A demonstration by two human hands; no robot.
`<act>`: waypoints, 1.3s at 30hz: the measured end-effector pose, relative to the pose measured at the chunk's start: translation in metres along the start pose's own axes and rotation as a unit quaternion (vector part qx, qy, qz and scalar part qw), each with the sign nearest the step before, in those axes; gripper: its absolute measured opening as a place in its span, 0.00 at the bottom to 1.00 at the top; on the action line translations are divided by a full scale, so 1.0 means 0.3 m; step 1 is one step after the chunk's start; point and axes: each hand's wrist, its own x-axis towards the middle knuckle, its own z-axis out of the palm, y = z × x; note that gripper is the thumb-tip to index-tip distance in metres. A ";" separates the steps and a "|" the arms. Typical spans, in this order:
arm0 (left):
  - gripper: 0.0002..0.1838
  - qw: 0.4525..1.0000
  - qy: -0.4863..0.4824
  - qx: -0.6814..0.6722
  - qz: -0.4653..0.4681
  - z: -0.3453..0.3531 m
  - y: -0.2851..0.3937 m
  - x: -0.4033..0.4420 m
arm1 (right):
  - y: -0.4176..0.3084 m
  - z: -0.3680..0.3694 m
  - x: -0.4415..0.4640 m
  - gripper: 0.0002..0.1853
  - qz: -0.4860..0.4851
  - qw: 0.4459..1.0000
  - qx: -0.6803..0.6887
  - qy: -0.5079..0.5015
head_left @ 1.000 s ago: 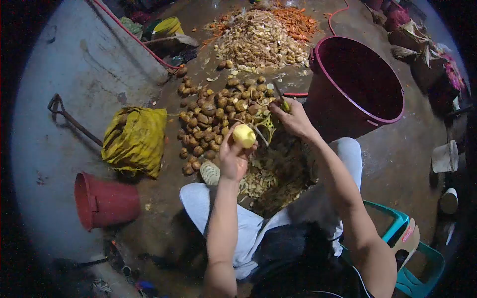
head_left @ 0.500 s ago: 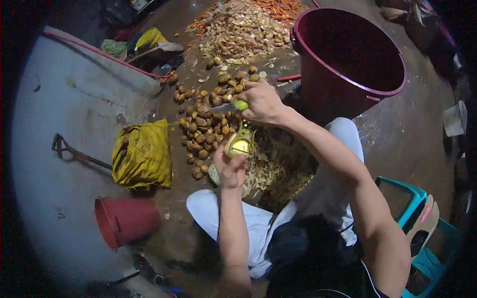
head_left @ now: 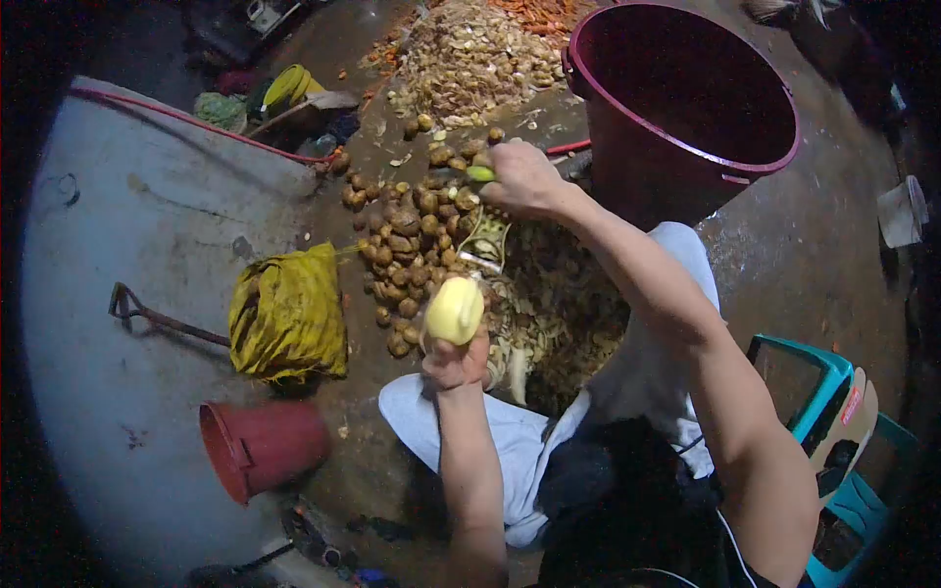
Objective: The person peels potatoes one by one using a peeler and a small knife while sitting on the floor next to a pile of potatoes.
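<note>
Cupping 1 peeled potato (head_left: pixel 455 311), left fingers (head_left: pixel 477 353) curl; right fingers (head_left: pixel 508 174) grip 1 green handle (head_left: pixel 480 173); tub (head_left: pixel 637 162) interior looks dark.

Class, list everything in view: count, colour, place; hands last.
Peeled potato: one, yellow, left hand
Green handle: one, green, right hand
Peeler: one, greenish, right hand
Potatoes: many, brown, centre
Peelings: many, pale, floor
Heaps: two, cream/orange, top
Bucket: one, maroon, right
Tub: one, red, lower left
Pail: one, white, right
Sack: one, yellow, left
Rod: one, dark, beside sack
Hose: unclear, red, upper left
Furniture: unclear, teal, lower right
Cardboard: one, brown, lower right
Others: too dim
Hands: two, bare, centre
</note>
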 end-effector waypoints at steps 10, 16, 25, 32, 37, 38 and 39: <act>0.46 0.994 -0.023 -0.100 -0.036 0.013 0.013 0.009 | -0.002 -0.001 0.014 0.15 0.009 1.000 -0.012 -0.015; 0.44 1.000 -0.002 -0.026 -0.012 -0.004 0.003 0.002 | -0.098 -0.016 -0.034 0.16 -0.034 0.999 -0.039 0.003; 0.43 0.997 -0.014 0.076 0.009 0.052 0.031 -0.002 | -0.173 -0.103 -0.069 0.15 -0.044 0.998 -0.030 -0.025; 0.44 0.996 0.002 -0.078 -0.046 0.074 0.034 0.003 | -0.106 -0.029 -0.050 0.16 -0.063 0.998 -0.026 0.011; 0.42 0.996 -0.067 -0.052 -0.028 0.047 0.031 -0.001 | -0.006 -0.006 -0.022 0.19 0.034 0.999 -0.034 -0.003; 0.42 0.993 -0.057 -0.097 -0.042 0.005 0.015 -0.002 | 0.031 0.024 -0.015 0.19 0.029 0.999 -0.022 0.005; 0.41 0.987 -0.046 -0.141 -0.056 -0.014 0.004 0.002 | 0.051 0.033 -0.010 0.19 0.025 1.000 -0.011 0.013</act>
